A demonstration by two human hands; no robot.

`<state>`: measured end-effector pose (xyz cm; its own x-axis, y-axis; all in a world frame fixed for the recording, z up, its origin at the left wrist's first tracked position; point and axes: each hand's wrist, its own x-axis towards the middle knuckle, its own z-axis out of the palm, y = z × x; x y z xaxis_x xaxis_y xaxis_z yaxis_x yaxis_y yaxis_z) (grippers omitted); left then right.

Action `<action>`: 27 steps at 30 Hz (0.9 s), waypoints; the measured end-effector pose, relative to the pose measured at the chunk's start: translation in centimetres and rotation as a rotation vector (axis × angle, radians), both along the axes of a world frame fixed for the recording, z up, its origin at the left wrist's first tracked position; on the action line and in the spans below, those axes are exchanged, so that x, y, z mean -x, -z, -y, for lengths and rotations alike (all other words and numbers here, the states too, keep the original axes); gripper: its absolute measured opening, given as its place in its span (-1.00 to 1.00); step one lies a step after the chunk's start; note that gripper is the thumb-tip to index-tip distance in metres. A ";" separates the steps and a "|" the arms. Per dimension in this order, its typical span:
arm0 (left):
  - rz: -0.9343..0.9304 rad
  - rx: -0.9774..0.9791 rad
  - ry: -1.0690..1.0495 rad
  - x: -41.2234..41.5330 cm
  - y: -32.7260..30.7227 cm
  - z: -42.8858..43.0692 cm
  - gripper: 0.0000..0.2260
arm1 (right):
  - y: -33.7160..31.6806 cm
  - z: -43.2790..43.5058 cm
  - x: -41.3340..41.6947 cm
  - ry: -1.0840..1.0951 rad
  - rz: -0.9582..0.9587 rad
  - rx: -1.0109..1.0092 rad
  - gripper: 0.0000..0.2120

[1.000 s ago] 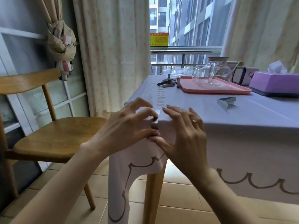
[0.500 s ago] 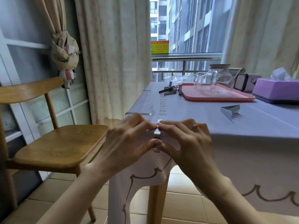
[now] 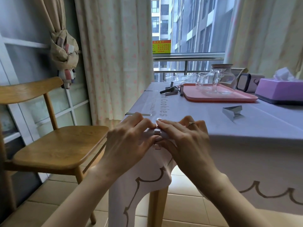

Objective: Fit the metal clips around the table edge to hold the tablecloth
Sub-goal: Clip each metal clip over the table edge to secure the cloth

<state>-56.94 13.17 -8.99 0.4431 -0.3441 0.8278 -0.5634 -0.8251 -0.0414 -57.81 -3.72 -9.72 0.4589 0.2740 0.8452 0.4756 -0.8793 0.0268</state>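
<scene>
I am pinching the metal clip (image 3: 157, 132) at the near left corner of the table, where the tablecloth (image 3: 213, 119) is folding over the edge and hanging down past the wooden table leg (image 3: 157, 208). My left hand (image 3: 129, 142) is curling its index finger onto the clip's top and setting its thumb against the front face. My right hand (image 3: 185, 142) is gripping from the opposite side, fingers bent and bunched close together. The clip's lower arm is being hidden by my fingers, so I cannot tell how far it is seated. Judging by the loose clip (image 3: 232, 112) lying on the tabletop, each one is a thin strip of bright steel bent into a narrow wedge: light, stiff, springy, and probably slick under the fingertips. I am therefore expecting it to resist opening and to skate on the smooth lilac cloth, which is soft and doubling up at the corner. The best hold is probably on the closed bend, pushing squarely inward with both thumbs. A fitted clip (image 3: 138, 114) is lying flat across the left edge just beyond my knuckles, and spare clips (image 3: 171, 92) are piled beside the pink tray (image 3: 219, 98).
</scene>
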 end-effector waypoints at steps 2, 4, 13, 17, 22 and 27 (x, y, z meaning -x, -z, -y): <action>0.003 0.012 -0.018 0.1 0.0 0.2 -0.72 | 0.0 0.0 0.0 0.006 -0.001 0.003 -0.61; 0.007 0.022 -0.027 0.0 0.1 0.2 -0.72 | 0.1 0.0 0.0 0.017 -0.007 0.005 -0.61; 0.006 -0.079 -0.021 -0.5 0.7 -0.4 -0.60 | 0.5 0.6 0.2 0.074 0.010 0.105 -0.52; 0.000 -0.077 -0.040 -0.4 0.6 -0.3 -0.60 | 0.5 0.6 0.4 0.087 0.058 0.104 -0.54; -0.023 -0.057 -0.044 -0.2 0.5 -0.1 -0.60 | 0.6 0.7 0.3 0.065 0.055 0.061 -0.56; -0.026 -0.048 -0.047 -0.1 0.4 0.1 -0.60 | 0.5 0.6 0.1 0.054 0.101 0.039 -0.57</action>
